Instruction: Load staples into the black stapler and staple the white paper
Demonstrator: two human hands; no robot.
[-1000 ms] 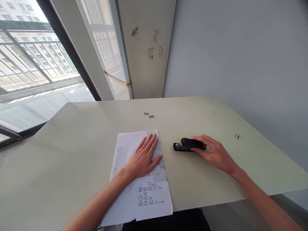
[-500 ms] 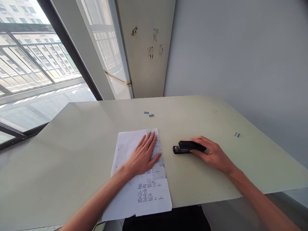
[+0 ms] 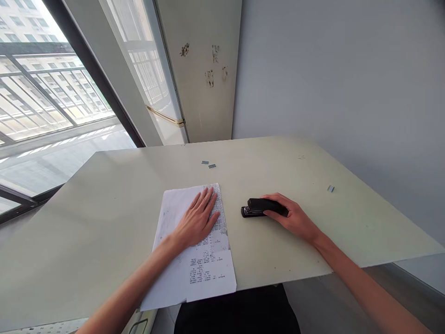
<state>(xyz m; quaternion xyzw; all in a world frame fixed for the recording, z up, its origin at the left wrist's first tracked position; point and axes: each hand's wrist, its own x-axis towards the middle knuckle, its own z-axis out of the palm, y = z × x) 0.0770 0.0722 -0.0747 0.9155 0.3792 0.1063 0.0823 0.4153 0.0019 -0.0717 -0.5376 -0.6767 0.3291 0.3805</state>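
Note:
My left hand (image 3: 196, 218) lies flat with its fingers stretched out on a stack of printed white papers (image 3: 194, 260) near the front edge of the pale table (image 3: 104, 199). To the right, a black stapler (image 3: 259, 207) rests on the table with its mouth pointing left. My right hand (image 3: 290, 217) is wrapped over the stapler's rear half, fingers on top and thumb at the near side.
Two small staple strips (image 3: 207, 164) lie further back on the table, and another (image 3: 330, 188) lies at the right. A grey wall rises behind and to the right. A large window and a white door panel stand at the left and back.
The stapler has come down flat onto the table under my right hand. My left hand stays on the papers. The view has shifted slightly.

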